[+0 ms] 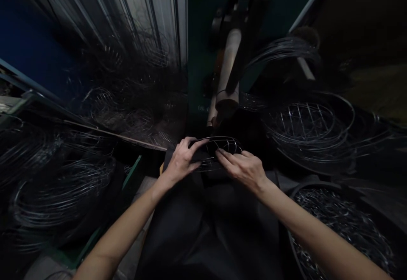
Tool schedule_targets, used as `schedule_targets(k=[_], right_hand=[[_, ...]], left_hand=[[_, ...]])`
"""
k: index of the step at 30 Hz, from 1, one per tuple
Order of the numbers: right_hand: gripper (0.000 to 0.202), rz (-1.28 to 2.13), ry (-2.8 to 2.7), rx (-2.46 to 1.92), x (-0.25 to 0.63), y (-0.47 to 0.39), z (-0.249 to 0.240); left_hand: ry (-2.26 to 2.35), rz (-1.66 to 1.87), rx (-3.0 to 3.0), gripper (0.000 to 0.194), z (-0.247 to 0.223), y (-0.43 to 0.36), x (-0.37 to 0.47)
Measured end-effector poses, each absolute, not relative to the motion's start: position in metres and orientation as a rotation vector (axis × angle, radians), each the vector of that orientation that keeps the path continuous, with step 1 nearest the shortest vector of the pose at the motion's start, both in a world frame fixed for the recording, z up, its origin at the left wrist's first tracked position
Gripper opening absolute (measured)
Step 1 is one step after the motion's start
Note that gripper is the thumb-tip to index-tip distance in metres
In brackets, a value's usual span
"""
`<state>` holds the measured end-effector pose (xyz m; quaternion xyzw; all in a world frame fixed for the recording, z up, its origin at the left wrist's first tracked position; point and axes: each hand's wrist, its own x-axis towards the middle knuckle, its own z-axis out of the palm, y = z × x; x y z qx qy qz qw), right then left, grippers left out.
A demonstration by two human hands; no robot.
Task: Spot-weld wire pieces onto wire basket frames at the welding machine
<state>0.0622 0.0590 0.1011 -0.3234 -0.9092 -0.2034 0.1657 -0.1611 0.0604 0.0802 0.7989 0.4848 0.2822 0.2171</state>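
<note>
Between my hands is a round wire rack (pixel 222 138) with a thin metal rim and cross wires, held over my dark-clad lap. My left hand (pixel 183 158) grips its left side, fingers above and thumb below. On the right side, my right hand (pixel 243 167) has its fingers closed over the rim and inner wires. A metal machine arm with a cylindrical end (pixel 227 97) stands just beyond the rack. Dim light hides the lower wires and some of my fingertips.
Wire rings and a finished-looking grid (pixel 305 121) are piled at right, above a round tub (pixel 294 191) of small shiny metal pieces. A green-edged crate (pixel 132 172) with wire hoops (pixel 60 193) stands at left. Tangled wire racks (pixel 136 119) lie behind it.
</note>
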Motion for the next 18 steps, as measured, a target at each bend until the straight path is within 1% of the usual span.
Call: schedule_targets(k=[5,10,18], right_hand=[[0.027,-0.843,-2.525,-0.924,0.058,0.056,0.097],[0.027,-0.952,-2.476,-0.891,0.056,0.052,0.096],[0.026,-1.024,-2.434,-0.859,0.056,0.055,0.098]], left_hand=[[1.427,0.801,2.232,0.072,0.076,0.062,-0.157],[1.368,0.864,2.257,0.074,0.067,0.065,-0.157],[1.317,0.945,2.271,0.076,0.059,0.073,-0.155]])
